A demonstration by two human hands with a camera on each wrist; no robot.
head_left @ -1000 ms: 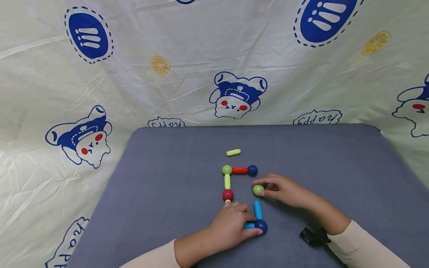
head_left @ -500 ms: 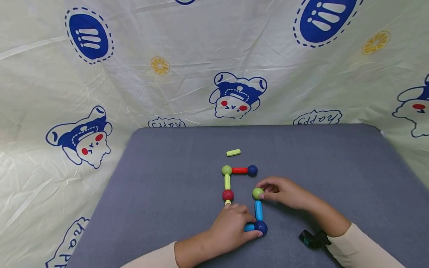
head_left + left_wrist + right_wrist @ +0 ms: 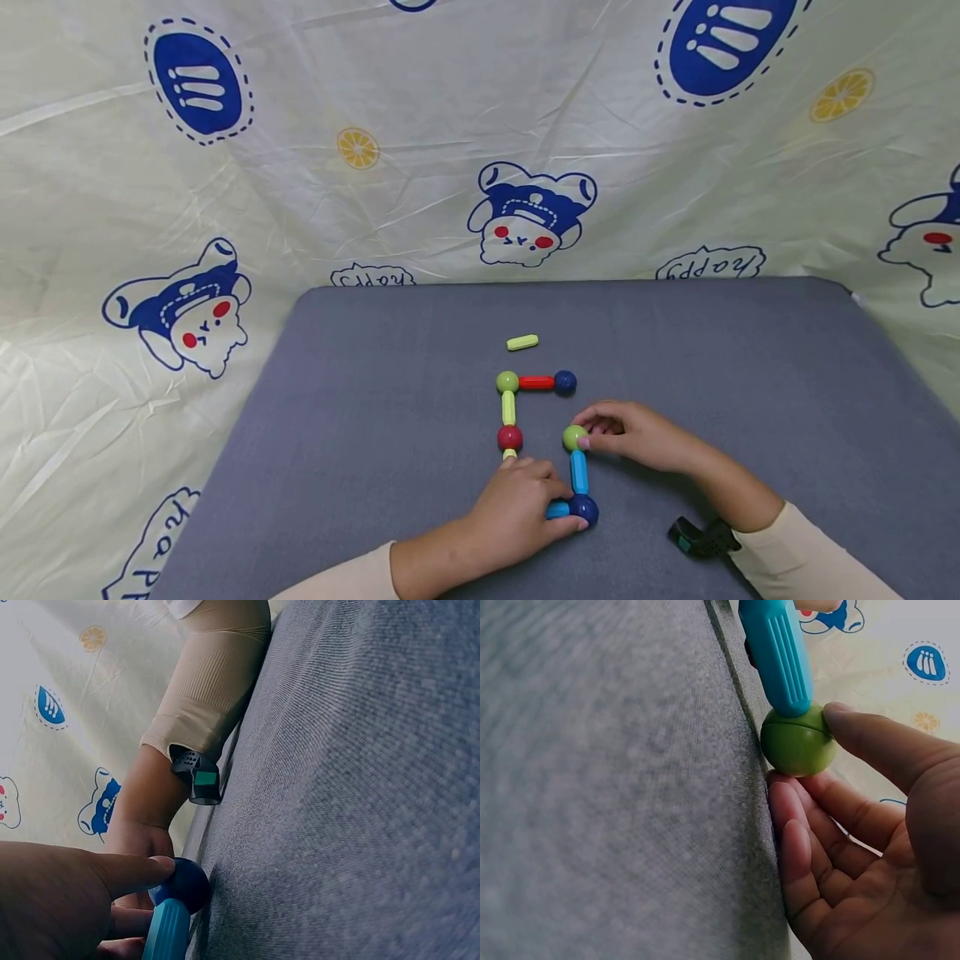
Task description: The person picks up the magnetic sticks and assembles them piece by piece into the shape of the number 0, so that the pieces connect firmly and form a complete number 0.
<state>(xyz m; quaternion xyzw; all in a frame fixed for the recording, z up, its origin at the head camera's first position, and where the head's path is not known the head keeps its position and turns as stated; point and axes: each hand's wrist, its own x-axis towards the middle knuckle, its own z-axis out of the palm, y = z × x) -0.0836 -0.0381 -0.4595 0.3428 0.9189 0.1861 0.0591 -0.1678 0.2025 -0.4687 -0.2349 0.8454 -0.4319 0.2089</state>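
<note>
My right hand (image 3: 637,432) pinches a green ball (image 3: 799,742) between thumb and fingers. The ball touches the far end of a blue rod (image 3: 579,472), whose near end meets a dark blue ball (image 3: 584,510). With thumb and fingers, my left hand (image 3: 521,504) holds that dark blue ball; a second blue rod (image 3: 557,509) runs from it under the hand. Beyond the left fingers, a joined chain shows a red ball (image 3: 510,437), a pale green rod (image 3: 509,408), another green ball (image 3: 507,382), a red rod (image 3: 536,382) and a dark blue ball (image 3: 566,382). The left hand hides the chain's near part.
A loose pale green rod (image 3: 522,342) lies beyond the chain on the grey table (image 3: 375,400). A black wrist device (image 3: 703,537) sits at my right cuff. A printed sheet (image 3: 420,200) hangs behind the table.
My right hand has brought the green ball slightly nearer to me, onto the end of the blue rod, where a gap showed before. The left hand has stayed in place.
</note>
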